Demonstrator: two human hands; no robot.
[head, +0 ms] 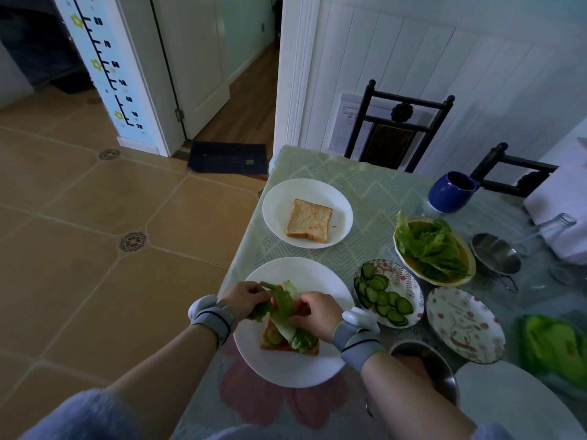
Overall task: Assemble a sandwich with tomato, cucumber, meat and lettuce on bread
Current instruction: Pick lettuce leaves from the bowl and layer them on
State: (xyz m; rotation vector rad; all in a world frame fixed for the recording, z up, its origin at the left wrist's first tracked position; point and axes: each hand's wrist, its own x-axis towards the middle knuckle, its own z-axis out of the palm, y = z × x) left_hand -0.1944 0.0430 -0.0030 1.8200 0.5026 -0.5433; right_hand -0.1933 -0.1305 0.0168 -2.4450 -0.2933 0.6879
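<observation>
On the large round white plate (pixel 286 366) nearest the person lies the bottom slice of toasted brown bread (pixel 270 342), with round green cucumber slices (pixel 274 335) and red tomato pieces on top of it; I cannot see any meat there. A long pale green lettuce leaf (pixel 282 308) lies across this stack. Its long axis runs from the far-left part of the plate toward the near-right part, so one end is under each hand. The left hand (pixel 243 296) pinches the far-left end of the leaf, and the right hand (pixel 316 312) pinches it just beside the middle, on the right side. Both hands grasp the same leaf, and I judge they are spreading it flat on the filling. The second slice of toast (pixel 308 221) waits on the smaller round white plate (pixel 341 214), beyond the large plate and well apart from it. Probably it must come next as the top. It lies straight ahead of both hands; the right hand seems a little nearer, but it would first have to let go of the leaf.
</observation>
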